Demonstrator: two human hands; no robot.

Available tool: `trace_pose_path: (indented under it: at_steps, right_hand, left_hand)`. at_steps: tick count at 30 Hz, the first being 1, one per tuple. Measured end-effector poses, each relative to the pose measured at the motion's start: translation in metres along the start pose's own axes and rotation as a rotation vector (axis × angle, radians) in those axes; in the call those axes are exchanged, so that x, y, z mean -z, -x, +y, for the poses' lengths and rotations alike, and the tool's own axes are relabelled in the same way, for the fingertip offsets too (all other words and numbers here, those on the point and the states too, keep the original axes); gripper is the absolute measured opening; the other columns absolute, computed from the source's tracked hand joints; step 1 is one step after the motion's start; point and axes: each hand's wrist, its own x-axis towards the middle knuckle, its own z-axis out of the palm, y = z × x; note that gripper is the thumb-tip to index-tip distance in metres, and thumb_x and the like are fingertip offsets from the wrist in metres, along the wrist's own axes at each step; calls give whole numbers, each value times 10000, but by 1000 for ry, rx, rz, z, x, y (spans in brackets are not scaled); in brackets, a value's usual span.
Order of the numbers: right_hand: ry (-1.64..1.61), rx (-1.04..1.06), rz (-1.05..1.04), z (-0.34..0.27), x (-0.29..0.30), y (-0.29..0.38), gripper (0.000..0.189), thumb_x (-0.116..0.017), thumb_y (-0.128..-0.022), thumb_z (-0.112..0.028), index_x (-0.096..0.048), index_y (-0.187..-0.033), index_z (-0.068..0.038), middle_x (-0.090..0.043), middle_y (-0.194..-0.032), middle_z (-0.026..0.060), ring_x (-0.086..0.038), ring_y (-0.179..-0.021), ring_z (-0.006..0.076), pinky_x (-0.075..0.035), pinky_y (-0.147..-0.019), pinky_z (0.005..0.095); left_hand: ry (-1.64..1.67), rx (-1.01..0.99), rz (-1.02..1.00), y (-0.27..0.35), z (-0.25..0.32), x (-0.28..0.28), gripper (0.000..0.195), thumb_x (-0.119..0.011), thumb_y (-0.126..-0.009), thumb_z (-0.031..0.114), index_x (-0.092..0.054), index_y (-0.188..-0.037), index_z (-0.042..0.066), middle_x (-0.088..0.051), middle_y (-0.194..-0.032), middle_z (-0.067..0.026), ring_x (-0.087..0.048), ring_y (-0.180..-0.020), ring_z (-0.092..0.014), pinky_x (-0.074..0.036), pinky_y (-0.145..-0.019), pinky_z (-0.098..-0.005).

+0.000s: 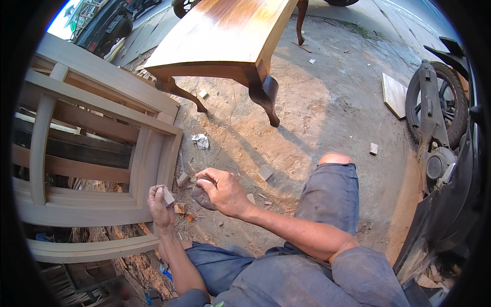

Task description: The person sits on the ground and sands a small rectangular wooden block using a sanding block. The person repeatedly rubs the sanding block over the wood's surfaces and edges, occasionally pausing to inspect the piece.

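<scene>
My left hand (160, 209) grips a small pale wooden block (168, 197) upright between thumb and fingers, beside the wooden frames. To its right, my right hand (231, 193) pinches a dark brown flat piece (203, 197) that looks like sandpaper, its lower edge curving below the fingers. A gap separates the two hands, and the brown piece does not touch the block. Below them on the ground lie an orange-tinged wood offcut (180, 208) and another pale offcut (182, 179).
Unfinished wooden frames (151, 165) stand close on the left. Ahead is a wooden table (215, 42) with curved legs. A motorcycle wheel (437, 103) and a leaning board (394, 95) are at right. Wood blocks (265, 172) and crumpled paper (200, 141) litter the ground.
</scene>
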Motion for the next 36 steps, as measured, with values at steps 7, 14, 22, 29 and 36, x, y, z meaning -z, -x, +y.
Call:
trace_pose_path:
  at_steps: [7, 14, 22, 29, 36]
  right_hand:
    - [226, -16, -162, 7, 10, -2, 241, -653, -1005, -217, -681, -984, 22, -717, -853, 261, -735, -831, 435, -556, -715, 490]
    - [-65, 124, 20, 20, 9, 3, 281, -663, -1016, -248, -689, -988, 31, -695, -809, 243, -725, -782, 406, -533, -686, 478]
    - [40, -397, 493, 114, 99, -70, 195, -653, -1040, -163, -683, -1109, 17, -685, -813, 97, -640, -605, 175, -501, -563, 348]
    - [-142, -474, 517, 166, 171, -123, 847, -581, -1009, -19, -130, -1709, -172, -698, -895, 119, -657, -609, 187, -525, -515, 331]
    - [-307, -463, 420, 167, 159, -138, 973, -589, -989, 18, -1, -1722, -235, -721, -942, 125, -708, -658, 202, -543, -524, 328]
  left_hand:
    - [-30, 182, -372, 49, -4, -66, 380, -744, -1024, 318, -704, -1207, -12, -714, -972, -14, -655, -779, -75, -530, -662, -230]
    - [-211, 112, -406, 33, 2, -84, 135, -755, -978, 117, -769, -949, -14, -667, -914, 31, -578, -830, -52, -448, -742, -237]
    - [-125, 86, -209, -17, -22, -36, 67, -756, -969, 68, -768, -947, 6, -687, -872, 26, -585, -770, -59, -459, -709, -237]
    - [-69, 135, -182, -26, -59, -12, 146, -715, -1009, 110, -765, -1033, -25, -768, -936, -58, -697, -791, -108, -557, -729, -253]
    - [4, 204, -136, -8, -56, -4, 157, -681, -1022, 97, -742, -1057, -43, -779, -952, -117, -737, -801, -162, -612, -753, -311]
